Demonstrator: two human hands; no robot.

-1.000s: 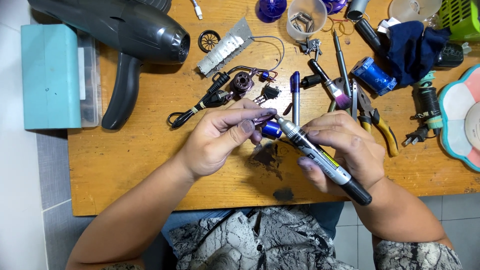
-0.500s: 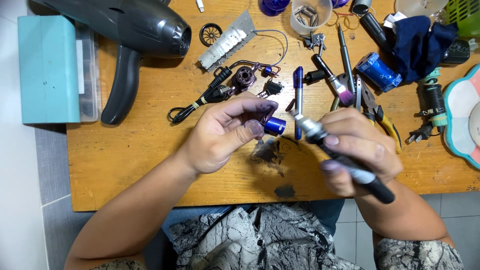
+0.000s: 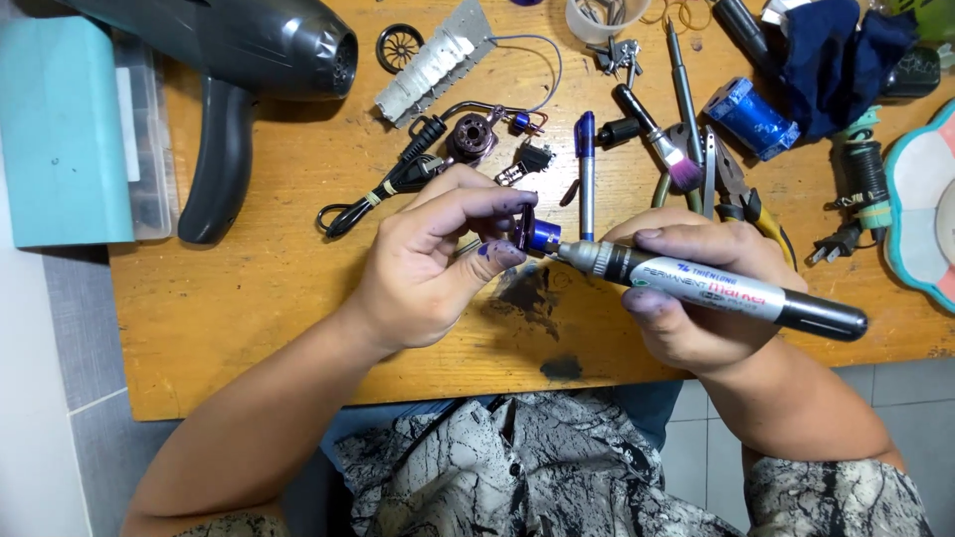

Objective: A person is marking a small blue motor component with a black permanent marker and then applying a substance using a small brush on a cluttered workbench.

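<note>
My right hand [image 3: 696, 298] grips a thick black-and-white marker pen [image 3: 711, 288] that lies almost level, its blue tip pointing left. My left hand [image 3: 433, 264] pinches a small dark flat part [image 3: 524, 227] between thumb and forefinger, right against the marker's blue tip [image 3: 544, 237]. The fingertips of both hands are stained purple-blue. Both hands hover over a wooden table [image 3: 259, 318], above a dark ink stain [image 3: 525, 293].
A black hair dryer [image 3: 239, 60] and a teal box [image 3: 60, 129] lie at the left. A small motor with black cord [image 3: 438, 149], a metal heater strip [image 3: 433, 60], a blue pen [image 3: 586, 174], a brush [image 3: 657, 139], pliers [image 3: 731, 189] and a blue coil [image 3: 751, 117] lie behind the hands.
The marker has swung from a steep slant to nearly level. My left hand still holds the small part at its tip. The view has shifted slightly.
</note>
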